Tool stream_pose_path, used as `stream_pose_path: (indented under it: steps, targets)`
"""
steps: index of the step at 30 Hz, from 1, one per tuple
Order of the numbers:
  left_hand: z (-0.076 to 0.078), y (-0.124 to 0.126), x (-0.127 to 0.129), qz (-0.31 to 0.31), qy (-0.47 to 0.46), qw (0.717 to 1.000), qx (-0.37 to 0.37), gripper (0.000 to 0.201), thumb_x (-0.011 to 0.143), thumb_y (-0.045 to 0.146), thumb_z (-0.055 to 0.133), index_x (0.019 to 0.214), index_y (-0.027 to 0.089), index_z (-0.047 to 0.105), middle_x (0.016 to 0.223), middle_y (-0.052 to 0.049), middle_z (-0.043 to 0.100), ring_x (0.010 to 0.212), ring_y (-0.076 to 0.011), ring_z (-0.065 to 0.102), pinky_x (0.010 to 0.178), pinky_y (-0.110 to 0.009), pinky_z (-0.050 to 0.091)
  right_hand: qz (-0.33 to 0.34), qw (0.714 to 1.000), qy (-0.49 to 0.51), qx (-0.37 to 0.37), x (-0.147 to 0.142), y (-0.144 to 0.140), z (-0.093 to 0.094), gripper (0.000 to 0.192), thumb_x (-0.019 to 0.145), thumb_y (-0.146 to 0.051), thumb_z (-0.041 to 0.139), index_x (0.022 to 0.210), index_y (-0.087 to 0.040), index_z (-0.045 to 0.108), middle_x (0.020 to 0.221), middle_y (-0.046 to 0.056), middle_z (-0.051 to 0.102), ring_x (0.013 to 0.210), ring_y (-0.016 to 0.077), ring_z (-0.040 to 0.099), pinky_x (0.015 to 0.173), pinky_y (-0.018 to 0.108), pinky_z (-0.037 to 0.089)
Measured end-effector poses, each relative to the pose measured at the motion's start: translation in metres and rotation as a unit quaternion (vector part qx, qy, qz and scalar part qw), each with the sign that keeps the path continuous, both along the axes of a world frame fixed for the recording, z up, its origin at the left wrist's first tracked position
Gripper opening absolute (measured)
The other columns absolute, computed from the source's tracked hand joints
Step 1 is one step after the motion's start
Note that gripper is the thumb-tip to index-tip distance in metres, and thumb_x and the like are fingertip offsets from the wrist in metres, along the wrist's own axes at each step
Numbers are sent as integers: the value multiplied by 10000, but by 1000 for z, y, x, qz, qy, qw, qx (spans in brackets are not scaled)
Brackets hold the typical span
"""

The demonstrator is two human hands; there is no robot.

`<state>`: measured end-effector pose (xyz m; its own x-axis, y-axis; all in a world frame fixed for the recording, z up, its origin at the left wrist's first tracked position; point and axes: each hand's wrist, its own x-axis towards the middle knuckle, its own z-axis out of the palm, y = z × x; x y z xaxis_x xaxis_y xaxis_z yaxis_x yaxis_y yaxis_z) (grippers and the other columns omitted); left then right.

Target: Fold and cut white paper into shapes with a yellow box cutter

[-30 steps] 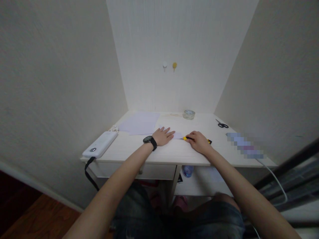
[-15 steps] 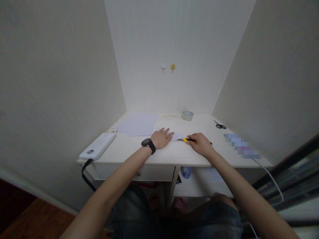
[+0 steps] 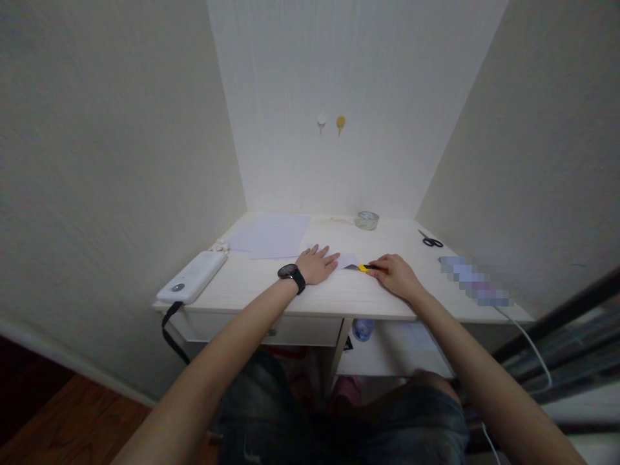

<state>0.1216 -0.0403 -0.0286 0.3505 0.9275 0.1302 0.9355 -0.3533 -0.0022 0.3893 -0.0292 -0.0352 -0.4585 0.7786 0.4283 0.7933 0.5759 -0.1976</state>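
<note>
Knife pinched in right hand's closed fingers, lying sideways, blade leftward at paper; left hand flat, fingers spread, grasping nothing.

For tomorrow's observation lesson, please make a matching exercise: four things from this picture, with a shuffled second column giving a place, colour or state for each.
Column one
1. utility knife
2. roll of tape
3. scissors
4. small piece of paper

Column two
A. has black loop handles
B. partly under the left hand
C. held in the right hand
D. near the back wall

Pairs: 1-C, 2-D, 3-A, 4-B
</note>
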Motion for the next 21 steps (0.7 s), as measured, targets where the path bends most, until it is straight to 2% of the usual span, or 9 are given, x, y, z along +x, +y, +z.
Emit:
stream_pose_path:
  steps: [5, 10, 15, 21]
  targets:
    - [-2, -1, 1, 4, -13, 1000, 16, 587, 983, 564, 163, 1511, 364, 324, 1574, -36, 337, 1439, -373, 267, 1132, -524, 233, 4, 1000, -15, 2, -3, -1, 3, 283, 892, -317, 595, 1089, -198, 758, 989, 100, 715, 905, 240, 602, 832, 325, 450]
    - [-3, -1, 1, 14, -12, 1000, 19, 584, 976, 569, 177, 1510, 379, 317, 1554, -44, 372, 1410, -383, 313, 1121, -575, 202, -27, 999, -18, -3, 0, -5, 4, 308, 901, -358, 579, 1088, -191, 758, 995, 112, 717, 909, 242, 612, 825, 324, 450]
    - [-5, 2, 2, -4, -9, 1000, 8, 582, 981, 541, 143, 1498, 371, 350, 1544, -14, 393, 1421, -322, 308, 1142, -553, 170, -14, 1000, -15, -4, -1, -7, 3, 292, 892, -346, 592, 1085, -205, 759, 978, 94, 718, 887, 229, 613, 811, 310, 445]
    - [-3, 1, 2, 13, -9, 1000, 7, 606, 964, 586, 141, 1500, 389, 342, 1567, 10, 352, 1426, -347, 297, 1148, -529, 177, -21, 1000, -13, -11, -3, -9, 5, 303, 892, -353, 585, 1088, -200, 758, 986, 94, 711, 901, 237, 606, 819, 317, 441]
